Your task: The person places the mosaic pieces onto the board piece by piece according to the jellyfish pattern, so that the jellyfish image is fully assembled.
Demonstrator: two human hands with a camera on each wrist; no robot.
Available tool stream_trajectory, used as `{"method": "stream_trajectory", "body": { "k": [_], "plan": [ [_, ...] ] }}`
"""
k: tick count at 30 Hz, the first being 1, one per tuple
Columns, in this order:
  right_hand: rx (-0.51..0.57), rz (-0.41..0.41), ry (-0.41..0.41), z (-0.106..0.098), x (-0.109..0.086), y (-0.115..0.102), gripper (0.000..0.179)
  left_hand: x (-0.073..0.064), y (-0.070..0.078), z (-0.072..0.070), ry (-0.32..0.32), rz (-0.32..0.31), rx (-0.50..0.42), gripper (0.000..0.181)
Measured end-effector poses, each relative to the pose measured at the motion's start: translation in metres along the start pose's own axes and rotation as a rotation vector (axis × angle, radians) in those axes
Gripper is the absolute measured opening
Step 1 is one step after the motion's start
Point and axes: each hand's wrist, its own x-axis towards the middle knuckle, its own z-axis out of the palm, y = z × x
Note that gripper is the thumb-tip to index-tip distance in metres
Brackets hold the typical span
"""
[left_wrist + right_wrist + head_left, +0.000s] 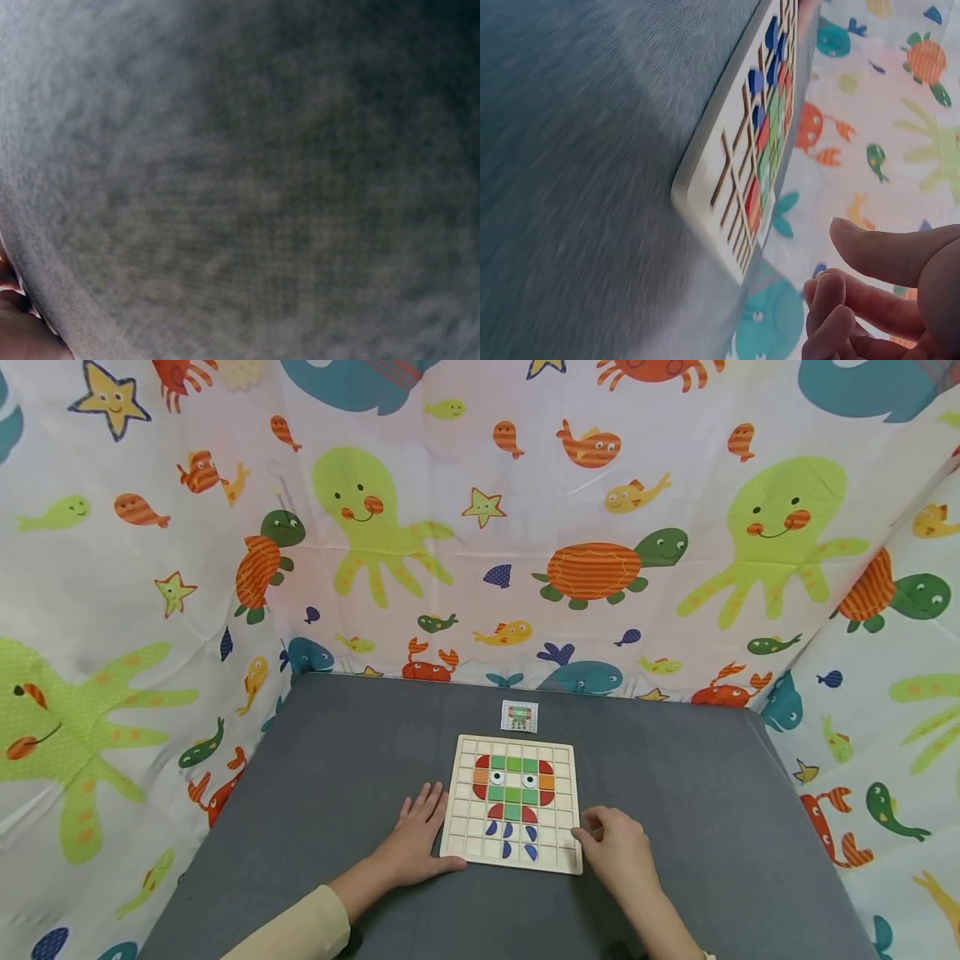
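Observation:
A square wooden grid board [558, 852] lies on the table. Green, red and orange pieces form a figure with two round eyes on it, and several small blue pieces [531, 852] sit in cells below. To the board's left, my left hand [420, 839] rests with fingers stretched out, its thumb by the lower left corner. Close to the right edge hovers my right hand [619, 852], thumb nearest the board. In the right wrist view, a gap shows between the thumb and bent fingers [829, 294], with nothing held. Mostly blurred grey fills the left wrist view.
Behind the board lies a small picture card [520, 716] showing a similar coloured figure. A grey cloth covers the table [360, 743]. A white curtain [465, 552] printed with sea animals hangs along the back and both sides.

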Motion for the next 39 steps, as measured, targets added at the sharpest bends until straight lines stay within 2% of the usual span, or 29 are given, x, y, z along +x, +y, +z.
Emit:
{"method": "stream_trajectory", "body": {
  "k": [4, 10, 15, 18, 23, 29, 33, 39],
  "plan": [
    [-0.041, 0.036, 0.001, -0.016, -0.009, 0.021, 0.031, 0.001, 0.000, 0.000, -0.004, -0.002, -0.001, 0.121],
    [-0.107, 0.107, -0.086, -0.032, -0.021, 0.060, 0.050, 0.000, 0.001, -0.002, -0.006, -0.002, -0.010, 0.120],
    [-0.135, 0.145, -0.161, -0.037, -0.025, 0.091, 0.066, 0.000, 0.002, -0.003, -0.002, 0.000, -0.010, 0.120],
    [-0.108, 0.142, -0.212, -0.034, -0.025, 0.104, 0.061, 0.000, 0.002, -0.002, -0.005, 0.001, -0.005, 0.121],
    [-0.056, 0.118, -0.226, -0.027, -0.024, 0.110, 0.033, 0.000, 0.001, -0.001, -0.003, 0.000, 0.000, 0.121],
    [-0.032, 0.068, -0.208, -0.022, -0.023, 0.105, 0.028, -0.001, 0.003, -0.002, -0.001, -0.001, -0.009, 0.121],
    [-0.055, 0.032, -0.189, -0.018, -0.020, 0.103, 0.019, -0.001, 0.004, -0.003, -0.001, -0.006, -0.009, 0.120],
    [-0.073, 0.006, -0.161, -0.015, -0.018, 0.103, 0.017, -0.002, 0.005, -0.004, -0.005, -0.007, -0.014, 0.120]
  ]
}}
